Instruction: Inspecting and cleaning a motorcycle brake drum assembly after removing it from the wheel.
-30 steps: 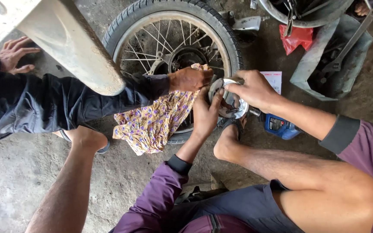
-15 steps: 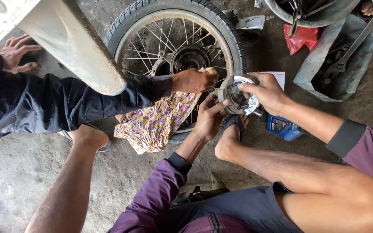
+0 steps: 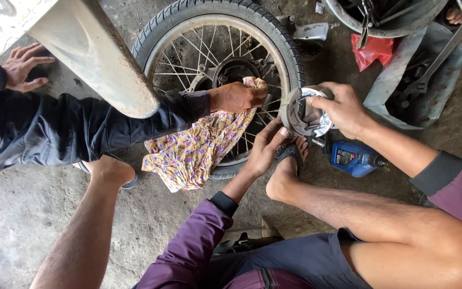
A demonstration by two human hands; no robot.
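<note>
Since the earlier frames the round metal brake plate [image 3: 305, 112] has tipped a little more onto its edge beside the spoked wheel [image 3: 217, 69], and the left hand [image 3: 266, 147] has slid up under its lower rim. Both of the wearer's hands now bear it just off the wheel's right side, above the sandalled foot [image 3: 290, 160]. The right hand [image 3: 343, 109] comes from the side away from the wheel and curls over the plate's top and far rim, fingers pressed against the metal; the left hand lies open-palmed below, fingertips propping the rim rather than pinching it. The plate's flat face looks toward the wheel, its axis running roughly toward the dark hub [image 3: 236, 72], which sits up and to the left of the grip, with the left hand the nearer. Between plate and hub, a co-worker's hand [image 3: 236, 96] holds a flowered yellow cloth [image 3: 199, 150] against the spokes. A blue bottle [image 3: 356, 159] lies on the floor right of the wheel, below the plate.
</note>
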